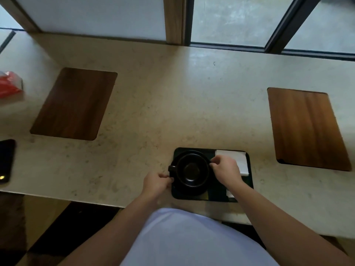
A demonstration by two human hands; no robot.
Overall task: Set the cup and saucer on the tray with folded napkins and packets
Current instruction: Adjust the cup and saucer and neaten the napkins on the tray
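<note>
A black cup (193,169) stands on a black saucer (189,190) in the left half of a small black tray (249,181) near the counter's front edge. The cup's handle points left. My left hand (156,182) pinches the saucer's left rim just below the handle. My right hand (226,169) grips the cup's right rim with thumb and fingertips. A folded white napkin (241,160) lies on the tray's right side, partly hidden under my right hand. A white corner (230,193) shows by my right wrist; I cannot tell if it is a packet.
Two wooden placemats lie on the beige counter, one at the left (75,103) and one at the right (305,127). A dark phone (5,161) sits at the far left edge, a red packet (9,85) behind it. Window frames (230,45) border the back.
</note>
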